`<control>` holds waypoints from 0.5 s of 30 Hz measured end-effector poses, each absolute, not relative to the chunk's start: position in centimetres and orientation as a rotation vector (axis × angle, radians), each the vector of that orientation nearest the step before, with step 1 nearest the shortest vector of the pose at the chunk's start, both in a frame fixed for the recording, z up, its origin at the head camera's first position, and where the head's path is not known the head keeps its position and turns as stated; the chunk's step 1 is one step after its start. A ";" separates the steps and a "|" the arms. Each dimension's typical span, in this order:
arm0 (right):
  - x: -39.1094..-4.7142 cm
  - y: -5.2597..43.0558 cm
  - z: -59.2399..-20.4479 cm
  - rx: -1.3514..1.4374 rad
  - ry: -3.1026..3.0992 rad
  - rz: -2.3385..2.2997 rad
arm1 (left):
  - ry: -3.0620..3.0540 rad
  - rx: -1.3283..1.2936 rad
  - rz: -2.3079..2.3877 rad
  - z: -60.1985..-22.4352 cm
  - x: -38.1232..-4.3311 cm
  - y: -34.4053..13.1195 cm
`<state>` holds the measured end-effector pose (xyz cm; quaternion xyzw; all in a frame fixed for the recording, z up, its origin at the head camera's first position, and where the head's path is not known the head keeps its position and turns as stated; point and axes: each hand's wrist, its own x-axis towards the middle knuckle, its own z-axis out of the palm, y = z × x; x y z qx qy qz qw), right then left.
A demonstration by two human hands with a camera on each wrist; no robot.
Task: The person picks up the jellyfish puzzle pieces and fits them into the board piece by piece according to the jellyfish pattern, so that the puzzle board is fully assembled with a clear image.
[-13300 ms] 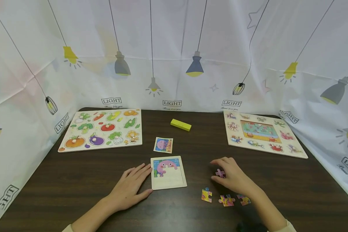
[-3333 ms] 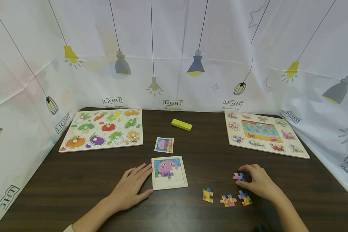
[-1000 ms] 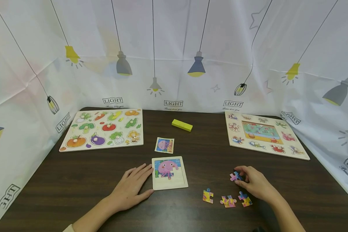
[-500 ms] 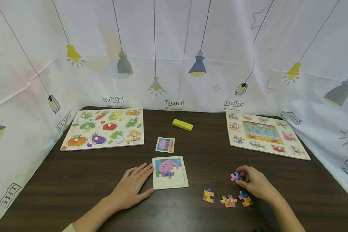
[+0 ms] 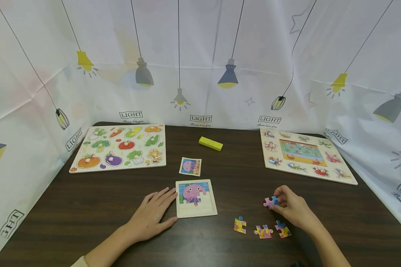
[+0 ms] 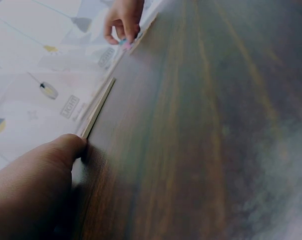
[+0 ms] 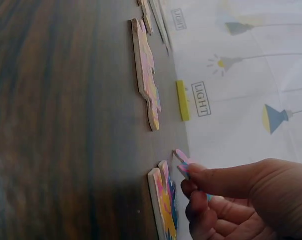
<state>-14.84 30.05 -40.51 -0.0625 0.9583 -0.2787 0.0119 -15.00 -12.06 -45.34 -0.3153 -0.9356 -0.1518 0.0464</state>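
Observation:
My right hand (image 5: 295,209) pinches a pink and blue jigsaw piece (image 5: 269,201) between thumb and fingers. In the right wrist view, the piece's pink edge (image 7: 181,156) pokes out past the thumb. My left hand (image 5: 152,216) lies flat on the table, fingertips and thumb at the left edge of a small wooden puzzle tray (image 5: 195,213). Inside the tray, joined pieces show a pink octopus (image 5: 192,191); its lower right part is bare wood. Three loose pieces lie near my right hand: a yellow one (image 5: 239,225), a pink-yellow one (image 5: 263,232) and a blue-yellow one (image 5: 282,229).
A small octopus picture card (image 5: 190,167) lies behind the tray, with a yellow block (image 5: 210,144) farther back. A vegetable puzzle board (image 5: 101,154) stands at back left, a sea-animal board (image 5: 270,150) at back right. A printed curtain (image 5: 194,33) closes off the back.
A pink piece, earlier by my right hand, now sits in the tray and completes the octopus's face. My right hand has since taken the pink-blue piece and tilted it; my left hand stays put.

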 end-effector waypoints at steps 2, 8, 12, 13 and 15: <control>-14.9 29.9 -40.5 -0.206 2.975 -0.914 | -2.856 -0.962 -0.464 -45.3 -15.0 -12.1; -15.1 29.1 -40.1 -0.282 2.963 -1.021 | -2.848 -0.967 -0.474 -45.2 -14.9 -12.1; -15.4 28.1 -39.6 -0.284 2.971 -1.021 | -2.844 -0.968 -0.475 -45.3 -15.0 -12.1; -15.4 27.9 -39.5 -0.290 2.973 -1.021 | -2.844 -0.967 -0.475 -45.3 -15.0 -12.1; -15.5 27.4 -39.4 -0.301 2.974 -1.028 | -2.844 -0.965 -0.471 -45.4 -15.0 -12.1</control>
